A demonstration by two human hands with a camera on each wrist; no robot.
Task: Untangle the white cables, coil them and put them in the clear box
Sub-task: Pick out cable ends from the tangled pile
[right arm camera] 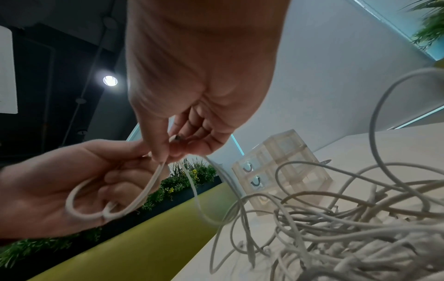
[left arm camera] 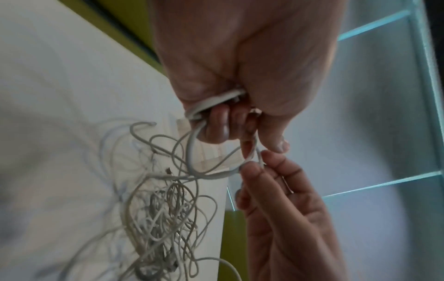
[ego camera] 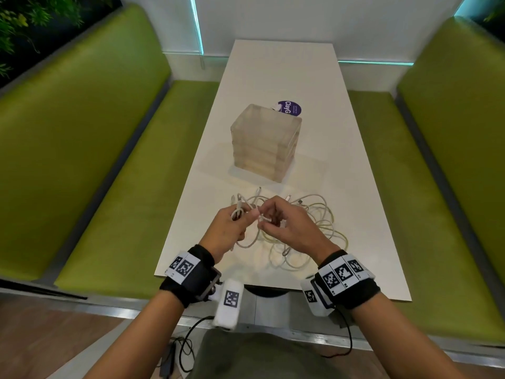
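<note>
A tangle of white cables [ego camera: 308, 233] lies on the white table [ego camera: 287, 77] near its front edge. My left hand [ego camera: 232, 225] hovers just above the tangle's left side and grips a small coil of white cable [left arm camera: 211, 102] in curled fingers. My right hand [ego camera: 284, 222] is close beside it and pinches a strand of the same cable [right arm camera: 153, 182] between thumb and fingers. Loops trail from both hands down to the heap [right arm camera: 336, 237]. The clear box [ego camera: 266, 143], a stack of clear drawers, stands behind the tangle at mid table.
A round purple sticker [ego camera: 291, 108] lies on the table behind the box. Green padded benches [ego camera: 95, 160] flank the table on both sides. A white wall with teal light strips [ego camera: 196, 26] closes the far end. Black wires hang from my wrist cameras below the table edge.
</note>
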